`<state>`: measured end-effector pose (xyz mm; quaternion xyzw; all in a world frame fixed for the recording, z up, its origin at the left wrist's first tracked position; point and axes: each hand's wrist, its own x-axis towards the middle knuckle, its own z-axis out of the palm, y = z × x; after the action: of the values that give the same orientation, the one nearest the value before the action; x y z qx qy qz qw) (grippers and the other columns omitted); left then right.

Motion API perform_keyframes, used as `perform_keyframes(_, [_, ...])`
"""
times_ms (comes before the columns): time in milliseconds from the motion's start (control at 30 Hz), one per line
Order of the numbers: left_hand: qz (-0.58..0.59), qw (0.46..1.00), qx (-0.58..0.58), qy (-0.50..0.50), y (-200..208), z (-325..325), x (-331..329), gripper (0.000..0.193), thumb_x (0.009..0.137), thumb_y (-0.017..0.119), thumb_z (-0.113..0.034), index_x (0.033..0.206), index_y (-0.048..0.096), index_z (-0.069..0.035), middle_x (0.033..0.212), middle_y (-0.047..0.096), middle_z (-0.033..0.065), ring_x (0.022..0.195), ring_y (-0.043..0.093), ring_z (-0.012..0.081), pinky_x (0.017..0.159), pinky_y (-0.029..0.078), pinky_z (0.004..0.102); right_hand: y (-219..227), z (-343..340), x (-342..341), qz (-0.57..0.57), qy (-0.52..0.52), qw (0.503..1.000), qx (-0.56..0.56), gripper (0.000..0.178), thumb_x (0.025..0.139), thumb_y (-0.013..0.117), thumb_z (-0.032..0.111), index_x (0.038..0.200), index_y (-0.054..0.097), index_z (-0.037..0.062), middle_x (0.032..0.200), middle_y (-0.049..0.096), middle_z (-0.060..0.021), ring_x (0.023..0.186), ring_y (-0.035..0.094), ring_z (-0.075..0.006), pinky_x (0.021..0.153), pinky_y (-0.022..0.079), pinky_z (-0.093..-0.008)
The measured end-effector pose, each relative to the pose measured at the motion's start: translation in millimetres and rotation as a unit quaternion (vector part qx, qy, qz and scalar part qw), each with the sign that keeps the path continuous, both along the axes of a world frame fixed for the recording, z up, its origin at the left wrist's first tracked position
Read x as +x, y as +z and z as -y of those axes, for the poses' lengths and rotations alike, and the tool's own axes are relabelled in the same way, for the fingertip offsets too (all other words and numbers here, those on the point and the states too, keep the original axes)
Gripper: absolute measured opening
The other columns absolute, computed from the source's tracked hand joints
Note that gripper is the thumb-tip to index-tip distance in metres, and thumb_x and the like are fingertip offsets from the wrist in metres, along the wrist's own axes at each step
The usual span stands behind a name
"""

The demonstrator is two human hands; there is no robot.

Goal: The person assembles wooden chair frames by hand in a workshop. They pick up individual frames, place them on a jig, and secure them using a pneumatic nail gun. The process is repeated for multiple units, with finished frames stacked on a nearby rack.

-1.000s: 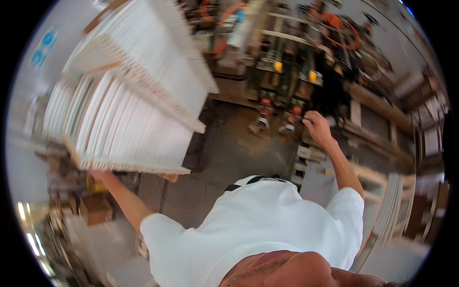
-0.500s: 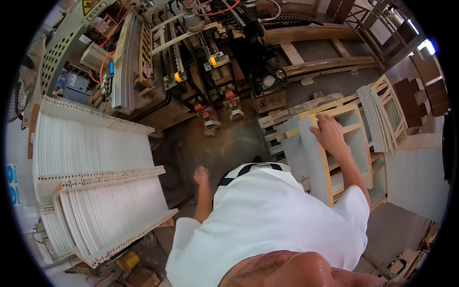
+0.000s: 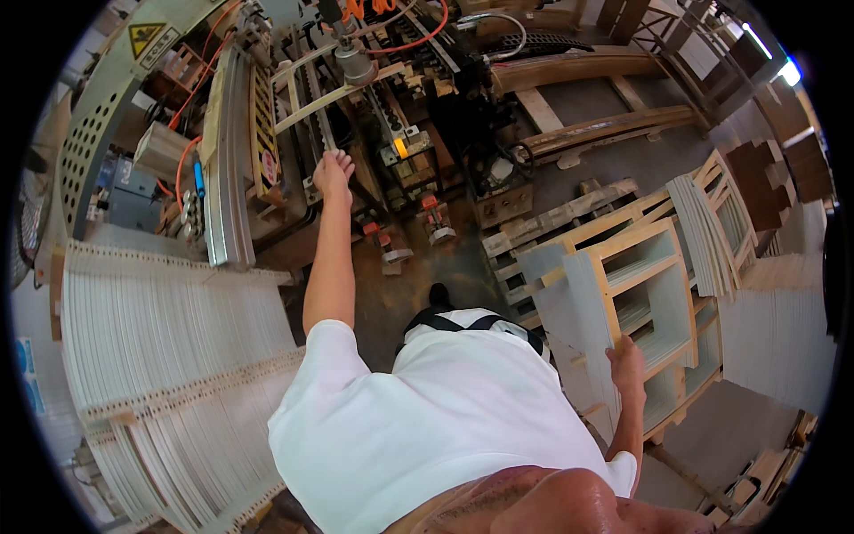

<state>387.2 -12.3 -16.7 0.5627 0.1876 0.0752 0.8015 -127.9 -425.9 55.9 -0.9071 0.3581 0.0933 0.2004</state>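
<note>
My left hand is stretched forward with fingers apart, over the bed of a woodworking machine with orange hoses and yellow-black striped guards. It holds nothing. My right hand is down at my side, gripping the edge of a thin grey-white panel that stands upright against a wooden rack. The rack has shelves holding more flat panels. My white shirt fills the lower middle of the view.
A large stack of white slatted panels lies to my left on spacers. More white panels lean at the right. A wooden pallet and long curved timber beams lie ahead on the stained concrete floor.
My view has swung to the right and the machine now lies ahead. My left arm has reached out from my side to the machine. My right hand has slid down the panel's edge.
</note>
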Motion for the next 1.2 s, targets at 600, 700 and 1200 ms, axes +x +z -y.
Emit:
perform_keyframes(600, [-0.058, 0.975, -0.211, 0.038, -60.1, -11.3, 253.6, 0.046, 0.09, 0.058, -0.036, 0.122, 0.047, -0.005, 0.103, 0.059, 0.0153, 0.093, 0.06, 0.0372, 0.076, 0.053, 0.052, 81.1, -67.4, 93.0, 0.231, -0.088, 0.968, 0.031, 0.036, 0.089, 0.058, 0.004, 0.121, 0.052, -0.011, 0.103, 0.06, -0.0148, 0.093, 0.056, -0.02, 0.082, 0.045, -0.0282])
perform_keyframes(700, [-0.071, 0.972, -0.217, 0.06, -30.5, 17.5, 228.0, 0.053, 0.099, 0.045, -0.031, 0.134, 0.037, 0.008, 0.129, 0.047, 0.0232, 0.114, 0.054, 0.0422, 0.087, 0.055, 0.0481, 77.7, -85.6, 108.8, 0.261, -0.073, 0.962, 0.019, 0.035, 0.089, 0.058, 0.004, 0.121, 0.052, -0.0108, 0.105, 0.059, -0.0146, 0.092, 0.056, -0.0198, 0.082, 0.045, -0.028])
perform_keyframes(1200, [0.009, 0.931, -0.365, 0.029, -31.3, -6.7, 228.8, 0.052, 0.101, 0.039, -0.035, 0.141, 0.027, -0.004, 0.138, 0.041, 0.0168, 0.128, 0.04, 0.0394, 0.105, 0.036, 0.0577, 105.2, -105.2, 207.0, 0.26, 0.08, 0.96, 0.065, 0.03, 0.082, 0.061, -0.002, 0.111, 0.057, -0.0073, 0.093, 0.059, -0.0146, 0.08, 0.054, -0.0214, 0.074, 0.044, -0.0292])
